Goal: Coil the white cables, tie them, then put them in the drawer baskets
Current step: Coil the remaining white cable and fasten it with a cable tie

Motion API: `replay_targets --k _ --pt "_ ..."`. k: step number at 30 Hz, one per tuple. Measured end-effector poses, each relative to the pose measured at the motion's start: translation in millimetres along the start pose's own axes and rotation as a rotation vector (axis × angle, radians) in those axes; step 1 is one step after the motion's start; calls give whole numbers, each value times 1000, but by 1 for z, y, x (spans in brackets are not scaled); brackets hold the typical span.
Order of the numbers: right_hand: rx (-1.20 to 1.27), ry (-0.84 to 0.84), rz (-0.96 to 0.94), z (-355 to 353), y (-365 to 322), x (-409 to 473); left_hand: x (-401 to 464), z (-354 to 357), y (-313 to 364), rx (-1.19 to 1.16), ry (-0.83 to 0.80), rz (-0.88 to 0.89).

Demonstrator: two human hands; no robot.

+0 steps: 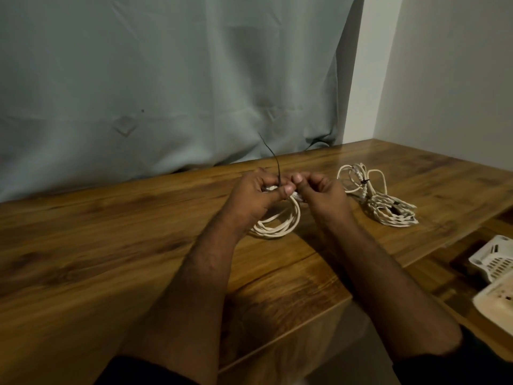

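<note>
A coiled white cable (280, 225) lies on the wooden table (111, 245), its upper part lifted between both hands. My left hand (255, 194) grips the coil's top and pinches a thin black tie (273, 159) that sticks up from it. My right hand (319, 194) pinches the coil just to the right, thumb tip touching the left thumb. A second white cable (380, 198), bundled and bound with a black tie, rests on the table to the right, apart from both hands.
Two white perforated baskets (497, 262) sit in an open drawer at the lower right, below the table edge. A grey curtain (166, 79) hangs behind the table and a white wall (444, 79) stands at the right.
</note>
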State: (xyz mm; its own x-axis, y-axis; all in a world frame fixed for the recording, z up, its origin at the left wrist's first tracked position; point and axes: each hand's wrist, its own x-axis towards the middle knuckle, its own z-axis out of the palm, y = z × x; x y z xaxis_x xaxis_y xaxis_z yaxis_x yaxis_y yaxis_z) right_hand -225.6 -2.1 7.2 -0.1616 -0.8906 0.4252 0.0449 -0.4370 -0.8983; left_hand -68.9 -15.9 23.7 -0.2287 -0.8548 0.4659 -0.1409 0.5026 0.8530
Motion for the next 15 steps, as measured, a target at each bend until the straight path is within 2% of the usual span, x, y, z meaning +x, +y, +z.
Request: replay_targets --k 3,9,15 --pt "-63 -13 -70 0 -2 -1 -3 0 4 -108 -40 -94" --pt "-177 -58 -216 6 -5 -4 -2 -2 2 -169 33 -211" --pt "-122 34 -203 3 -6 -2 -2 -1 5 -172 71 -252"
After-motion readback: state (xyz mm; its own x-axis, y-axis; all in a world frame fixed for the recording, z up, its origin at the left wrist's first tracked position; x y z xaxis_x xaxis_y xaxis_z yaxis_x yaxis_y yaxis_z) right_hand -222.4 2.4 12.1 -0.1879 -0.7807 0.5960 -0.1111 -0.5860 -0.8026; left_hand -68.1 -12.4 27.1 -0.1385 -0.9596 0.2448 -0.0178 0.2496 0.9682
